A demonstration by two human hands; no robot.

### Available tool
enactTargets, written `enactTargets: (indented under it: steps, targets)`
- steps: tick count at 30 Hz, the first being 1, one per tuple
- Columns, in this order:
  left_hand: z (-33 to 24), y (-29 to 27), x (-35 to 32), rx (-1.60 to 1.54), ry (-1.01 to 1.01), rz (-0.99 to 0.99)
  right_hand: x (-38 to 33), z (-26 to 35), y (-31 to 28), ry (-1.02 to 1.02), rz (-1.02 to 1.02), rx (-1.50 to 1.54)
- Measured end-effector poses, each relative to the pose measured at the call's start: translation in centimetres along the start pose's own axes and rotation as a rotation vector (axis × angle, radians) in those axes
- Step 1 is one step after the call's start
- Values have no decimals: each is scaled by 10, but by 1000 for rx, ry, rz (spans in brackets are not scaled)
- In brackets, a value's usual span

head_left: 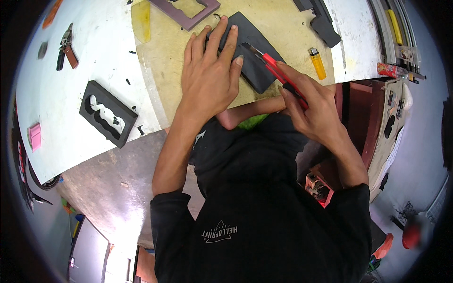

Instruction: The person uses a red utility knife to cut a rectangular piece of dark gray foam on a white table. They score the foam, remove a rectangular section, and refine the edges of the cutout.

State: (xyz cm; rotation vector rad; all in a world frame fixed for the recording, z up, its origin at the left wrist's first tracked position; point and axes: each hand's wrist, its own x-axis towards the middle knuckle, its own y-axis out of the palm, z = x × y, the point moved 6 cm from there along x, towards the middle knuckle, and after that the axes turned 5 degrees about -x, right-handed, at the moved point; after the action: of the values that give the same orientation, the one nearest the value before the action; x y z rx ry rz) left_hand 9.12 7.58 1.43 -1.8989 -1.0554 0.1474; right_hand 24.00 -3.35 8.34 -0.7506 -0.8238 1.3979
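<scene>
Upper centre of frame — left hand spread flat on black block, right hand gripping red cutter, blade over block

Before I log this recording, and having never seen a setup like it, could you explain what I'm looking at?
There is no machine here: a person works with two bare hands. The single picture comes from the left of two wide fisheye cameras worn on the head, looking down, so straight edges bend near the rim.

The left hand lies spread on a dark slab. The right hand holds a red cutter, its blade over the slab; whether it touches is hard to tell.

Beneath is a yellowish mat on a white table. Also there are a yellow lighter, a purplish frame, a dark frame with a wavy opening and a folding tool.
</scene>
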Motion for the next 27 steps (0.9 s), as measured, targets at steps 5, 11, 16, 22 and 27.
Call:
enactTargets:
  steps: [5, 11, 16, 22, 27]
  targets:
    - [-1, 0, 1, -19, 1, 1, 0, -1, 3, -8, -14, 3]
    - [-1, 1, 0, -5, 7, -4, -2, -2, 7, -20, 0, -9]
    - [0, 1, 0, -1, 11, -5, -3, -1, 8, -42, -43, -19]
    - [-1, 1, 0, 3, 20, -8, 0, 10, 10, -40, 10, -117]
    - [0, 1, 0, -8, 17, -7, 12, 20, 5, -66, 70, -182]
